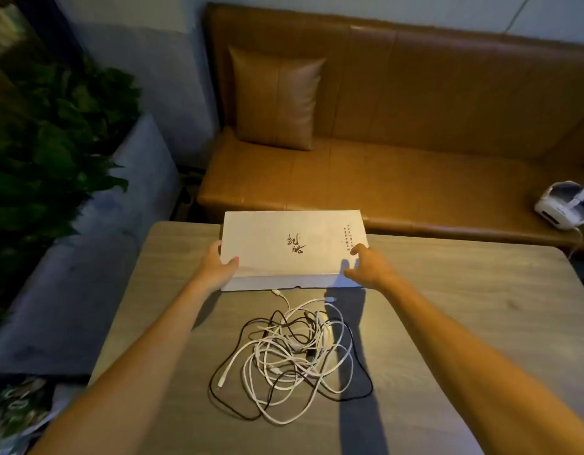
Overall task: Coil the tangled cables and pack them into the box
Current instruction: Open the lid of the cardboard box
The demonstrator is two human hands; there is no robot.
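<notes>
A flat white box [284, 238] with dark calligraphy on its shut lid lies at the far edge of the wooden table [448, 323]. My left hand [218, 262] grips the box's left front corner, thumb on top of the lid. My right hand [367, 266] holds the right front corner, fingers curled at the lid's edge. In front of the box lies a tangle of white and black cables [290, 353], loose on the table between my forearms, touched by neither hand.
A brown leather bench [415, 178] with a matching cushion [277, 96] runs behind the table. A white headset [564, 205] sits on the bench at the right. Green plants [54, 142] and a grey ledge stand at the left.
</notes>
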